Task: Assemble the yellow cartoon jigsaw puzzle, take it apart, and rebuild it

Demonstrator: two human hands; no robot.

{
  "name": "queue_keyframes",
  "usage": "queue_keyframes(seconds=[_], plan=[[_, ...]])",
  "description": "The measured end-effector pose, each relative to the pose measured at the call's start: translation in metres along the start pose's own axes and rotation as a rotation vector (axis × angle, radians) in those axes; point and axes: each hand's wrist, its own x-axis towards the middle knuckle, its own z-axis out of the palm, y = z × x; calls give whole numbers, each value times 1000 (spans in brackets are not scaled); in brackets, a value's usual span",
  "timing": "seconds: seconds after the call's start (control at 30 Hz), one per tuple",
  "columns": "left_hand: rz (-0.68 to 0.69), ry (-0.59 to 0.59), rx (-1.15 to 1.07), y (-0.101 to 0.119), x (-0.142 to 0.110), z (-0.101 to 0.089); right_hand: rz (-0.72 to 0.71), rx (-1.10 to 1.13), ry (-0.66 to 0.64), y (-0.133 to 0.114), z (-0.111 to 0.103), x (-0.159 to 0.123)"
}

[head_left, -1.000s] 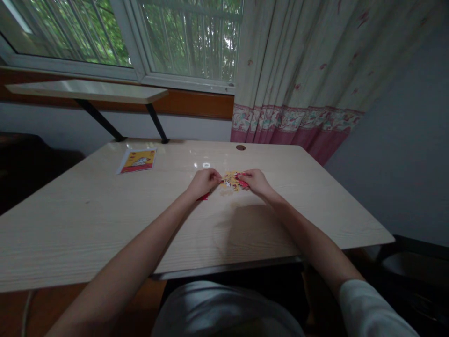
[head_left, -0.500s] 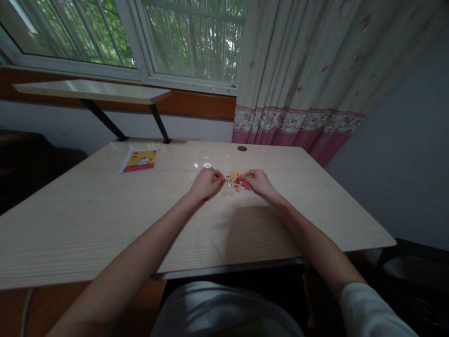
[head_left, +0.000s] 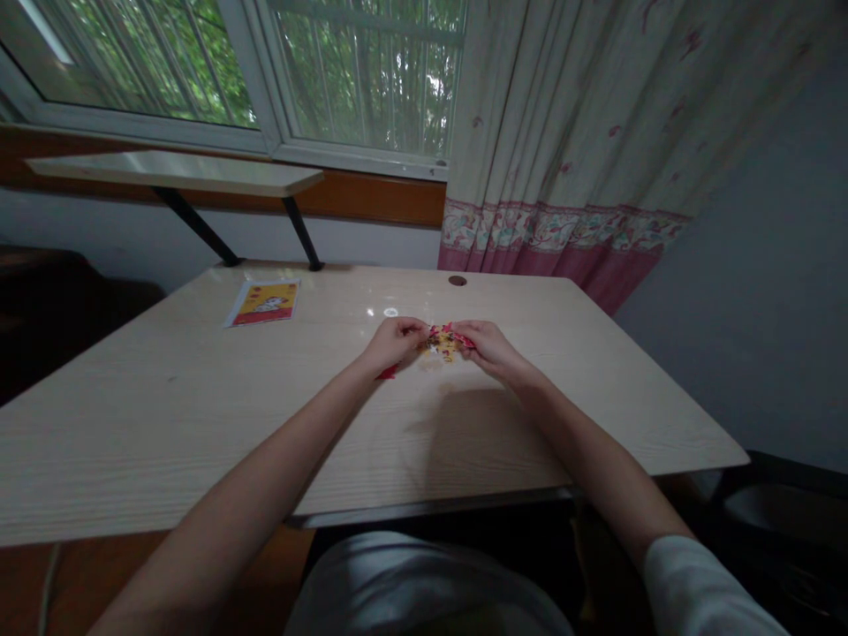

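Observation:
A small cluster of yellow and red jigsaw pieces [head_left: 442, 342] sits between my two hands near the middle of the pale wooden table [head_left: 199, 415]. My left hand [head_left: 392, 344] is curled, its fingertips pinching the left side of the cluster. My right hand [head_left: 487, 346] is curled too and pinches the right side, where a red piece shows. The cluster looks slightly raised off the table. A loose red piece [head_left: 386, 374] peeks out under my left wrist.
A yellow and red picture card [head_left: 263, 303] lies at the table's far left. A round cable hole [head_left: 457, 280] is at the far edge. A shelf [head_left: 172, 172], window and flowered curtain [head_left: 563, 141] stand behind. The table's edge is near my lap.
Both hands have drawn closer around the pieces, and the cluster has bunched up and lifted slightly from lying flat. The view shifted a little.

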Motion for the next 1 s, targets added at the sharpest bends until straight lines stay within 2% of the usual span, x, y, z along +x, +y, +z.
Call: queue_keyframes(seconds=[0.1, 0.17, 0.23, 0.3, 0.33, 0.4, 0.5, 0.67, 0.73, 0.9, 1.0], plan=[[38, -7, 361, -4, 2, -5, -41, -220, 90, 4, -4, 3], [87, 1, 587, -8, 4, -8, -125, -424, 154, 5, -7, 4], [154, 49, 733, -10, 5, -10, -250, -587, 224, 5, -10, 3], [206, 108, 782, -10, 4, -10, -328, -649, 277, 7, -12, 4], [215, 115, 763, -8, 3, -9, -330, -631, 284, 7, -13, 5], [187, 56, 647, -3, 0, -4, -295, -509, 257, 10, -12, 7], [54, -77, 376, 4, -7, 7, -254, -266, 202, 11, -5, 8], [-6, -146, -15, 2, -9, 21, -223, -74, 149, 10, 12, 3], [-35, -131, -162, 2, -8, 22, -212, -44, 134, 10, 14, 1], [-91, 18, -368, 10, -7, 19, -204, -54, 94, 9, 13, -1], [-113, 16, -430, 16, -8, 17, -186, -58, 39, 7, 12, -2]])
